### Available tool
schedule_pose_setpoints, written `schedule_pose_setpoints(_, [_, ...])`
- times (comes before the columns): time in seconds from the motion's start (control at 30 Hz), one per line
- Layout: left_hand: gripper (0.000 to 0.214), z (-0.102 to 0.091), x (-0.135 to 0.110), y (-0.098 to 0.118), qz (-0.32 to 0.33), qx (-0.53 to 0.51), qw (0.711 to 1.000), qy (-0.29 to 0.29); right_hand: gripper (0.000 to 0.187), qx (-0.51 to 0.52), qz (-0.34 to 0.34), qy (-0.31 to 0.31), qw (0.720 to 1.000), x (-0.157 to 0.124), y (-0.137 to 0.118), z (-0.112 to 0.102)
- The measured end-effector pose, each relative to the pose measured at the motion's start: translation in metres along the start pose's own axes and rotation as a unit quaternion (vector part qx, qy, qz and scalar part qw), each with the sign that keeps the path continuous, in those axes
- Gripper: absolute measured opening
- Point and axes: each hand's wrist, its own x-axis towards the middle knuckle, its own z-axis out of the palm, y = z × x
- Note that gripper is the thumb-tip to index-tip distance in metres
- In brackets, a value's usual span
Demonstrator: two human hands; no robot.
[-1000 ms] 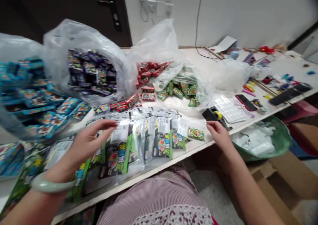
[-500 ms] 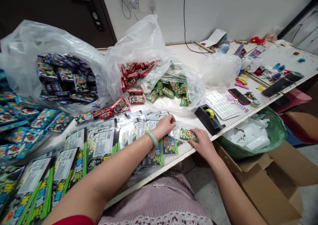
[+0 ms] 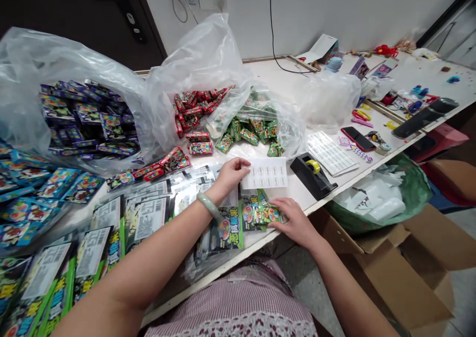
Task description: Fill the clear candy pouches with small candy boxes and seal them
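Note:
Between the thumb and fingers of my left hand (image 3: 231,177) is the left edge of a white sticker sheet (image 3: 268,174) printed with rows of small labels. My right hand (image 3: 295,220) grips the right end of a small green candy packet (image 3: 263,215) near the table's front edge. That packet lies over black-and-green printed bags (image 3: 226,230), which spread out under and beside my left wrist. Similar bags (image 3: 94,250) with white label panels overlap to the left.
Plastic bags hold purple packets (image 3: 89,116), red packets (image 3: 193,109) and green packets (image 3: 249,134). Blue packets (image 3: 44,193) pile up at left. A tape dispenser (image 3: 311,175), a folded label sheet (image 3: 330,153) and a phone (image 3: 358,138) lie to the right; a cardboard box (image 3: 405,272) stands below.
My left hand has moved left and up, and the sticker sheet now shows raised beside it. My right hand and the green packet have shifted slightly left and down, onto the printed bags.

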Motion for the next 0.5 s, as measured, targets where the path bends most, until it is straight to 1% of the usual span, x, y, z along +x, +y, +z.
schedule_pose_setpoints(0.03, [0.017, -0.007, -0.004, 0.004, -0.001, -0.016, 1.000, -0.003, 0.030, 0.034, 0.017, 0.069, 0.997, 0.003, 0.000, -0.001])
schedule_pose_setpoints(0.1, [0.018, -0.018, -0.015, 0.013, -0.004, -0.042, 0.999, -0.012, 0.021, 0.095, 0.058, 0.213, 0.971, 0.014, 0.000, -0.006])
schedule_pose_setpoints(0.13, [0.019, -0.022, -0.020, 0.017, -0.007, -0.054, 0.998, -0.017, 0.021, 0.122, 0.074, 0.250, 0.958, 0.021, -0.001, -0.009])
schedule_pose_setpoints(0.17, [0.019, -0.025, -0.025, 0.020, -0.009, -0.064, 0.998, -0.021, 0.022, 0.148, 0.083, 0.256, 0.952, 0.028, -0.003, -0.012])
schedule_pose_setpoints(0.23, [0.020, -0.029, -0.034, 0.024, -0.013, -0.082, 0.996, -0.026, 0.028, 0.196, 0.087, 0.212, 0.953, 0.043, -0.010, -0.013])
schedule_pose_setpoints(0.3, [0.021, -0.030, -0.041, 0.025, -0.017, -0.100, 0.995, -0.022, 0.027, 0.239, 0.097, 0.175, 0.950, 0.054, -0.019, -0.008])
schedule_pose_setpoints(0.4, [0.022, -0.033, -0.050, 0.024, -0.023, -0.136, 0.990, 0.003, 0.024, 0.294, 0.126, 0.166, 0.933, 0.061, -0.032, 0.002])
schedule_pose_setpoints(0.5, [0.026, -0.036, -0.058, 0.023, -0.036, -0.170, 0.985, 0.019, 0.028, 0.330, 0.153, 0.169, 0.916, 0.061, -0.040, 0.009])
